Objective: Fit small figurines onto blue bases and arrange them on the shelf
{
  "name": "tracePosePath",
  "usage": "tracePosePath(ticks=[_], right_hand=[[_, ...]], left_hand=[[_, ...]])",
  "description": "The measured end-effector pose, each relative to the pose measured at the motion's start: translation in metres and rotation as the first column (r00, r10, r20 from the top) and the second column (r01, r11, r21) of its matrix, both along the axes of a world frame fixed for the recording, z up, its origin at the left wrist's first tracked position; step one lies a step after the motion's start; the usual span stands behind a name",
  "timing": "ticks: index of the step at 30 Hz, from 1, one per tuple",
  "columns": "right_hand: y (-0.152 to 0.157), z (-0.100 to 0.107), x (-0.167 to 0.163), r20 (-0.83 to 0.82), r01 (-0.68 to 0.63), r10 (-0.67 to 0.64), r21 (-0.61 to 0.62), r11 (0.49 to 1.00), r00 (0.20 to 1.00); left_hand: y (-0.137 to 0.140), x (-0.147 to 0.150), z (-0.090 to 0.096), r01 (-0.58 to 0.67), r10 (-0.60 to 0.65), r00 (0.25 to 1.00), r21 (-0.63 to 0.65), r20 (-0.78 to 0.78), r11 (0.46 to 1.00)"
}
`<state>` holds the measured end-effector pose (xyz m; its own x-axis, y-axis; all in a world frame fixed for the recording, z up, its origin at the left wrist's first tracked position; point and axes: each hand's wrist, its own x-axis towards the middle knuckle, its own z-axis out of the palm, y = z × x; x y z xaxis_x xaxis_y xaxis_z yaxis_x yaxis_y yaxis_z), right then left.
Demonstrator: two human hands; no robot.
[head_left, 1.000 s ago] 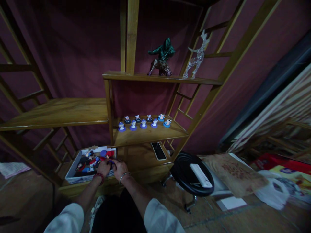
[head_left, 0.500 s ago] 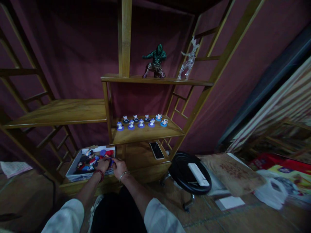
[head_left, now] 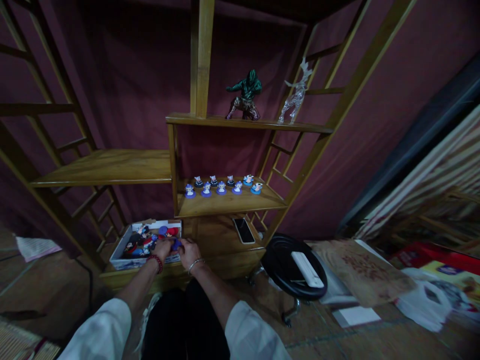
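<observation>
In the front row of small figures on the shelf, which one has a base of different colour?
The rightmost figure in the front row: its base is blue, while the other four there have purple bases.

Dim light in here, and a maroon wall fills the back; across it stands a wooden shelving unit with stepped levels and lattice sides, a round black stool to its right, brown tiled floor below, striped cloth far right
</observation>
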<state>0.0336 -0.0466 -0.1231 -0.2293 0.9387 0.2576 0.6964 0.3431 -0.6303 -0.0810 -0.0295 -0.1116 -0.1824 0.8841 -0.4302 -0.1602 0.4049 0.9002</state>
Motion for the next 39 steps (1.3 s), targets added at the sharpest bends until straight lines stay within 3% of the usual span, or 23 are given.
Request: tracePosePath(ticks=[8, 18, 30, 39], right_hand=[[0.000, -0.004, 0.004, -0.096, 0.006, -0.004, 0.018, 1.000, 0.995], [-0.006, 0.002, 0.007, -0.165, -0.027, 0.039, 0.078, 0.997, 0.986], [-0.007, -0.009, -0.003, -0.180, -0.059, 0.060, 0.009, 0.998, 0.982], [-0.005, -0.014, -0.013, -0.299, -0.003, -0.034, -0.125, 0.992, 0.954]], left_hand=[[-0.015, -0.001, 0.013, 0.023, -0.021, 0.981, -0.006, 0.194, 1.000], [-0.028, -0.002, 0.019, 0.019, -0.029, 0.949, 0.036, 0.315, 0.999], [-0.040, -0.008, 0.002, -0.092, 0.080, 0.919, 0.014, 0.387, 0.996], [-0.043, -0.014, -0.010, -0.160, 0.156, 0.903, -0.026, 0.400, 0.987]])
